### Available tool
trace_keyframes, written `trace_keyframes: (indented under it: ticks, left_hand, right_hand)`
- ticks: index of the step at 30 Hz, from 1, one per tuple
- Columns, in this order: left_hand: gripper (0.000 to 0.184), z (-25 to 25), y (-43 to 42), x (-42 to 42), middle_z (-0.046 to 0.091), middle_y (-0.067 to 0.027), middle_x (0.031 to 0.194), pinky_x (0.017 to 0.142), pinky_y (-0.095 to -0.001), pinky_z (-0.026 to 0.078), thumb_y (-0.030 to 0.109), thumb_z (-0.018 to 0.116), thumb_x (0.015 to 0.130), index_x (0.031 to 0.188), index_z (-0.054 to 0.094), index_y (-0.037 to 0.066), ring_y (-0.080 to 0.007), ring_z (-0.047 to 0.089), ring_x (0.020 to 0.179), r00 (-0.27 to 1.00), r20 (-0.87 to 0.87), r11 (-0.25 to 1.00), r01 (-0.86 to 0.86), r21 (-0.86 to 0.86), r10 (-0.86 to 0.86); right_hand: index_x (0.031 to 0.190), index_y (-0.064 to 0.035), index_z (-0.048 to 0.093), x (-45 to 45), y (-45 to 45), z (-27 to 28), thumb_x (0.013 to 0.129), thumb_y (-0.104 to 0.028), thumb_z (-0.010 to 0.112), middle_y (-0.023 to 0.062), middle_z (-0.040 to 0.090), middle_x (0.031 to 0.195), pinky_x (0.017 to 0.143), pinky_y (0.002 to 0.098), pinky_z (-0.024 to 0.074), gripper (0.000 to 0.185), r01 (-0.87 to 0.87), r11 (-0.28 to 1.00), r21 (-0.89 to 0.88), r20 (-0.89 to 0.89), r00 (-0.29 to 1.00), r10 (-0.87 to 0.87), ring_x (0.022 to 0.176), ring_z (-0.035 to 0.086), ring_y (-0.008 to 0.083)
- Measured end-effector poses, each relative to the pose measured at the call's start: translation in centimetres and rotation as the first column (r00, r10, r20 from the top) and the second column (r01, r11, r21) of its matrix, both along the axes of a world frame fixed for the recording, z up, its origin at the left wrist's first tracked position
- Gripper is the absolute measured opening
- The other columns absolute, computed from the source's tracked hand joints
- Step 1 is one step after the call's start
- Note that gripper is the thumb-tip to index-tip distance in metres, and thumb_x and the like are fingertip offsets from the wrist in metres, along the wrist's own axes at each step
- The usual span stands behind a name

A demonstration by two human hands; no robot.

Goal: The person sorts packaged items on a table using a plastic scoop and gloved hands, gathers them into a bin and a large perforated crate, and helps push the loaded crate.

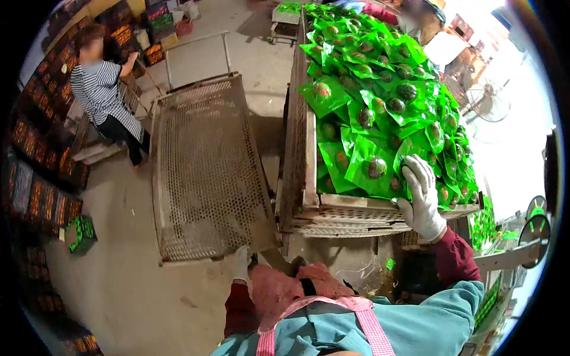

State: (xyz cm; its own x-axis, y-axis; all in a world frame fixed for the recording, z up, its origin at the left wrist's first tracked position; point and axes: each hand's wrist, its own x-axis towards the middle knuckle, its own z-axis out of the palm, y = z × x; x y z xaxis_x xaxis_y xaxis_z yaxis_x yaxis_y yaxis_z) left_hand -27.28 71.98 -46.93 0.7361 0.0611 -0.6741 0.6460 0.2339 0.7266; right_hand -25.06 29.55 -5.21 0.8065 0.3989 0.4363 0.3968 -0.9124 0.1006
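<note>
My right hand (423, 199), in a white glove, rests with its fingers spread on the green packets (380, 160) at the near right edge of a raised tray (350, 204). Each packet is shiny green plastic around a dark round item. The thumb lies by the tray's rim. My left hand (241, 264), also gloved in white, is low beside my apron, at the near edge of a perforated metal cart (208, 172). Its fingers are too small and unclear to make out, and so is whether it touches the cart.
A person in striped clothes (104, 89) stands at the left, beyond the cart. Another person (418, 21) is behind the packets. Stacked crates (44, 207) line the left side. A green-filled crate (81, 233) sits on the floor; a fan (490, 101) stands at right.
</note>
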Motion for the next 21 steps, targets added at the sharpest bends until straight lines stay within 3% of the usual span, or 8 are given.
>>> trace_keyframes:
  ticks: [2, 4, 5, 8, 12, 16, 18, 21]
  left_hand:
    - [0.028, 1.6, 1.5, 2.8, 0.059, -0.001, 0.116, 0.082, -0.028, 0.049, 0.029, 0.051, 0.099, 0.117, 0.06, 0.009, -0.0125, 0.057, 0.1, 0.831, 0.418, 0.885, 0.175, 0.431, -0.367]
    - [0.028, 4.4, 2.8, 6.0, 0.06, -0.0008, 0.115, 0.079, -0.028, 0.048, 0.028, 0.05, 0.099, 0.115, 0.061, 0.008, -0.0123, 0.057, 0.098, 0.993, 0.104, 0.997, 0.053, 0.05, -0.058]
    - [0.038, 3.9, 4.2, 8.0, 0.054, -0.0049, 0.129, 0.097, -0.0364, 0.044, 0.029, 0.051, 0.097, 0.128, 0.054, 0.008, -0.0222, 0.052, 0.117, 0.972, 0.144, 0.981, 0.178, 0.072, -0.187]
    - [0.035, 3.3, 6.6, 11.8, 0.061, -0.0056, 0.115, 0.084, -0.0293, 0.046, 0.027, 0.051, 0.098, 0.121, 0.058, 0.002, -0.0133, 0.056, 0.102, 0.932, 0.219, 0.957, 0.269, 0.109, -0.287]
    - [0.037, 6.0, 8.5, 16.9, 0.058, -0.0069, 0.121, 0.093, -0.0316, 0.043, 0.026, 0.052, 0.097, 0.127, 0.055, 0.003, -0.0171, 0.054, 0.109, 0.867, 0.186, 0.881, 0.423, 0.212, -0.461]
    - [0.044, 12.5, 2.0, 26.2, 0.05, -0.0115, 0.132, 0.106, -0.0353, 0.035, 0.025, 0.054, 0.097, 0.133, 0.046, 0.001, -0.0241, 0.047, 0.123, 0.562, 0.649, 0.858, 0.357, 0.37, -0.513]
    - [0.044, 21.5, -2.6, 30.0, 0.05, -0.0143, 0.132, 0.107, -0.0375, 0.035, 0.025, 0.053, 0.097, 0.131, 0.047, -0.001, -0.0265, 0.047, 0.124, 0.414, 0.775, 0.87, 0.346, 0.351, -0.477]
    - [0.044, 29.5, -9.1, 36.0, 0.051, -0.0164, 0.128, 0.105, -0.0373, 0.036, 0.027, 0.054, 0.096, 0.13, 0.048, -0.002, -0.0283, 0.047, 0.123, -0.002, 0.892, 0.882, 0.15, 0.448, -0.452]
  right_hand:
    - [0.131, 0.0021, 0.043, 0.0, 0.1, 0.3, 0.085, -0.027, 0.057, 0.0213, 0.042, 0.138, 0.107, 0.053, 0.0297, 0.057, 0.004, 1.0, -0.017, -0.012, 1.0, -0.005, 0.128, 0.039, 0.0417]
    - [0.131, 0.0013, 0.043, -0.1, -0.1, 0.1, 0.087, -0.027, 0.054, 0.0208, 0.042, 0.138, 0.108, 0.0529, 0.0292, 0.054, 0.009, 1.0, 0.011, -0.008, 1.0, -0.009, 0.129, 0.038, 0.0414]
    - [0.133, 0.0004, 0.042, -0.4, 0.8, 0.3, 0.093, -0.031, 0.048, 0.0203, 0.042, 0.138, 0.108, 0.0516, 0.0285, 0.052, 0.075, 0.993, 0.093, 0.002, 0.997, -0.076, 0.13, 0.038, 0.0409]
    - [0.137, -0.0004, 0.039, -0.3, 3.3, 0.7, 0.098, -0.042, 0.042, 0.0206, 0.042, 0.139, 0.109, 0.0488, 0.0285, 0.057, 0.132, 0.958, 0.253, 0.066, 0.986, -0.153, 0.13, 0.038, 0.04]
    - [0.136, 0.0001, 0.041, 1.3, 7.5, 2.6, 0.097, -0.042, 0.044, 0.0208, 0.043, 0.138, 0.108, 0.0487, 0.0297, 0.058, 0.135, 0.98, 0.145, 0.069, 0.987, -0.146, 0.129, 0.039, 0.0404]
    - [0.136, -0.0012, 0.042, 5.7, 10.1, 5.3, 0.088, -0.032, 0.057, 0.0193, 0.043, 0.139, 0.108, 0.0503, 0.0305, 0.059, 0.193, 0.971, 0.14, 0.081, 0.975, -0.205, 0.13, 0.04, 0.037]
    - [0.135, -0.004, 0.045, 10.4, 12.0, 7.3, 0.082, -0.024, 0.057, 0.0151, 0.043, 0.14, 0.108, 0.05, 0.0304, 0.058, 0.132, 0.991, 0.031, 0.038, 0.99, -0.134, 0.133, 0.037, 0.0323]
    - [0.132, -0.0092, 0.049, 17.4, 12.4, 6.3, 0.078, -0.017, 0.056, 0.0103, 0.043, 0.141, 0.108, 0.0475, 0.0301, 0.055, 0.014, 0.96, -0.279, -0.131, 0.99, -0.053, 0.136, 0.033, 0.0289]
